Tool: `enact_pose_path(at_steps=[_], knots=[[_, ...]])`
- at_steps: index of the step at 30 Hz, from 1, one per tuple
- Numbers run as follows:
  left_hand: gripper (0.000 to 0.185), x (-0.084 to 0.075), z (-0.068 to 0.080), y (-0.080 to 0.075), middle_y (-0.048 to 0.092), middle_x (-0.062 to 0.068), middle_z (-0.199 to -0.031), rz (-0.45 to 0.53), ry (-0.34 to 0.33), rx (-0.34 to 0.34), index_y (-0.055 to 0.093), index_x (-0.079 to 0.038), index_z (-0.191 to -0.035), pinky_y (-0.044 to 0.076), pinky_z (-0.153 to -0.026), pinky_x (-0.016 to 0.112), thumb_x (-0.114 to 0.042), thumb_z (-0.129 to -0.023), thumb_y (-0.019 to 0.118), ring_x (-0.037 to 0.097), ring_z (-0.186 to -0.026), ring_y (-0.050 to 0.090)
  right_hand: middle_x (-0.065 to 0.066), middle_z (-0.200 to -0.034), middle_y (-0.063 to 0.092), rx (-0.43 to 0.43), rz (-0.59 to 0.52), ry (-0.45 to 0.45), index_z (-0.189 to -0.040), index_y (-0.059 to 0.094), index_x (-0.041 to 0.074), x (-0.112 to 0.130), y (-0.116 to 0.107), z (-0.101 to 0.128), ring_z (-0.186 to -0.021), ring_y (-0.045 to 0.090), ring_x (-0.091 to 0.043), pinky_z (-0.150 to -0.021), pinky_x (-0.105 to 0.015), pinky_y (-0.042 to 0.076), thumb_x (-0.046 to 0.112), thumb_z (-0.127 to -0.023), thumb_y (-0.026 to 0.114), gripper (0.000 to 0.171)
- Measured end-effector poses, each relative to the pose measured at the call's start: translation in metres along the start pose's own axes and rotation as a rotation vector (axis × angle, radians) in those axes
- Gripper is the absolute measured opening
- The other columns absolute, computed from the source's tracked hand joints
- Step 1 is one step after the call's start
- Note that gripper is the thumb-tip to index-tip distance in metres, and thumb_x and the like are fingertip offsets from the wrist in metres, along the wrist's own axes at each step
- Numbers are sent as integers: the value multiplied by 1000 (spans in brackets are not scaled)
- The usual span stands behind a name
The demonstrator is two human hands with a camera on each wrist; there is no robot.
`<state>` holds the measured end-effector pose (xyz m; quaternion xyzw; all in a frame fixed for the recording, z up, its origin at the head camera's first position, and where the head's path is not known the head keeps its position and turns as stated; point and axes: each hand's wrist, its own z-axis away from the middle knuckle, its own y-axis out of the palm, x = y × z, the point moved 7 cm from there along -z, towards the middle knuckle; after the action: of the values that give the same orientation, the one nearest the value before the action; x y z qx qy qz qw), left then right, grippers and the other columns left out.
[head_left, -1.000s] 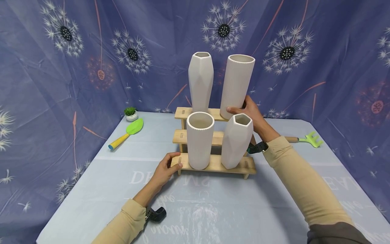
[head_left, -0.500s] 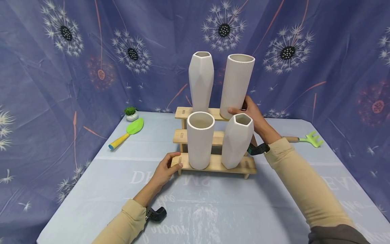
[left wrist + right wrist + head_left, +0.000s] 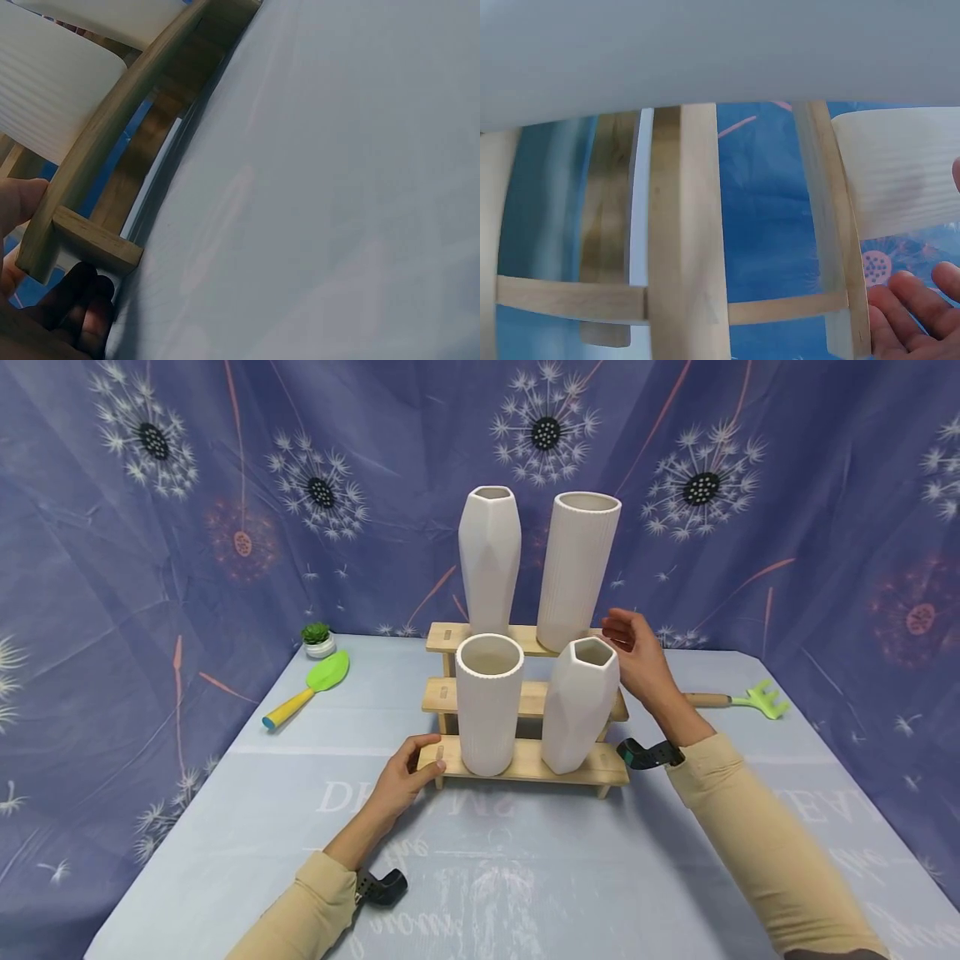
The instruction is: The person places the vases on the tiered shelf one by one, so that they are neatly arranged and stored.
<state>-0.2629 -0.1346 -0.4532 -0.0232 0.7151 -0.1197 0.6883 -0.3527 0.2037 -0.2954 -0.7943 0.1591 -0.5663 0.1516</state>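
Observation:
A three-tier wooden stand [image 3: 529, 762] carries white vases. A ribbed cylindrical vase [image 3: 577, 572] and a faceted vase [image 3: 491, 560] stand on its top tier. Lower down, a second ribbed vase [image 3: 489, 718] and a second faceted vase [image 3: 579, 710] stand on the bottom tier. My left hand [image 3: 401, 781] grips the bottom tier's left end; the left wrist view shows the thumb above and curled fingers [image 3: 94, 300] below. My right hand [image 3: 637, 656], holding nothing, is beside the top tier's right end, apart from the ribbed vase [image 3: 900, 172], fingers loosely bent.
On the left of the cloth-covered table lie a green trowel [image 3: 303, 693] with a yellow handle and a small potted plant [image 3: 319, 642]. A green hand rake [image 3: 757, 700] lies at the right, behind my right forearm. A blue floral curtain [image 3: 420, 443] hangs behind.
My right hand has let go of the top-right ribbed vase and moved a little right, away from it. The vase stays in place. My left hand keeps its grip on the stand.

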Motion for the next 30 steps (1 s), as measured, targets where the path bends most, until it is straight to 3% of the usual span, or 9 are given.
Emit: enact_pose_path(at_steps=[7, 14, 21, 26, 30], knots=[[48, -2, 1, -1, 54, 15, -128, 0, -9, -9, 47, -14, -134, 42, -84, 21, -20, -90, 64, 15, -106, 49, -18, -136, 49, -88, 9, -57, -140, 37, 4, 3, -11, 16, -126, 47, -32, -107, -45, 35, 29, -94, 57, 55], [45, -6, 4, -5, 55, 15, -126, -18, 7, -52, 50, -12, -132, 41, -84, 22, -19, -89, 65, 18, -107, 50, -17, -137, 49, -111, 8, -54, -141, 37, 7, 3, -18, 32, -127, 46, -30, -107, -44, 36, 28, -94, 57, 55], [39, -3, 4, -13, 58, 13, -124, -99, 27, -107, 54, -11, -127, 41, -91, 28, -17, -89, 64, 25, -113, 53, -16, -135, 51, -148, 7, -57, -139, 40, 9, -1, -22, 48, -124, 48, -27, -102, -25, 42, 29, -94, 57, 52], [36, -9, 6, -21, 57, 15, -125, -111, 75, -156, 55, -7, -124, 42, -92, 29, -11, -89, 63, 29, -116, 53, -15, -135, 50, -163, 0, -66, -140, 39, 9, -4, -23, 60, -122, 48, -25, -102, -24, 40, 30, -95, 56, 53], [36, -15, 9, -24, 56, 15, -126, -104, 80, -179, 55, -6, -124, 43, -92, 31, -8, -89, 62, 28, -118, 52, -16, -134, 50, -176, -10, -62, -139, 40, 8, -7, -23, 68, -121, 49, -23, -98, -17, 40, 29, -95, 56, 52]])
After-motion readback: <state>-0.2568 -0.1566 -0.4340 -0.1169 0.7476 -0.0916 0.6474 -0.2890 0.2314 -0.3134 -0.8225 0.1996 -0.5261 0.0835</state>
